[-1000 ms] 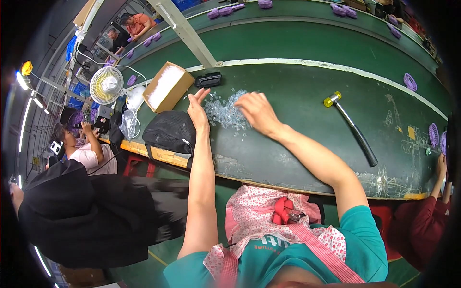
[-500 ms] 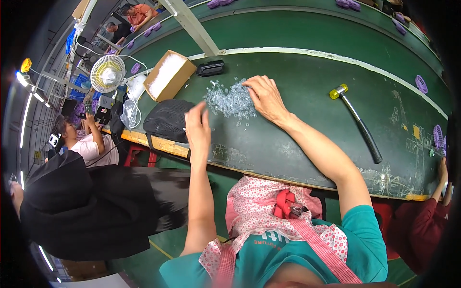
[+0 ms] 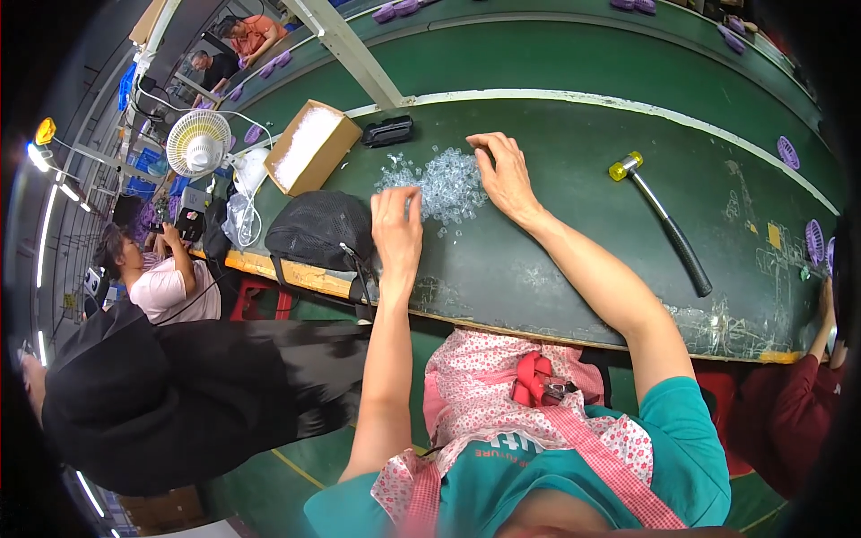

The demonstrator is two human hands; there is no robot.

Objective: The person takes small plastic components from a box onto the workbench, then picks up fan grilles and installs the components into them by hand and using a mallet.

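Observation:
A loose pile of small clear plastic pieces point(image 3: 448, 184) lies on the dark green worktable point(image 3: 556, 269) in front of me. My left hand point(image 3: 396, 231) is at the pile's near left edge, its fingers bent, the thumb a little apart, and no held piece visible. On the opposite side, my right hand point(image 3: 511, 184) hovers by the pile's right edge. Its fingers reach left with a gap to the thumb, and nothing shows between them. A hammer point(image 3: 668, 224) with a yellow head and black grip lies to the right, apart from both hands.
A black mesh bag point(image 3: 320, 229) sits left of my left hand. Behind it are a cardboard box point(image 3: 330, 148) of white pieces, a black case point(image 3: 388, 131) and a fan point(image 3: 198, 143). Purple slotted parts point(image 3: 814, 240) lie at the far right. A person point(image 3: 166, 273) sits at left.
My left hand has moved right, from beside the mesh bag to the pile's edge. The right hand's fingers have come away from the pile, with the thumb and fingers parted.

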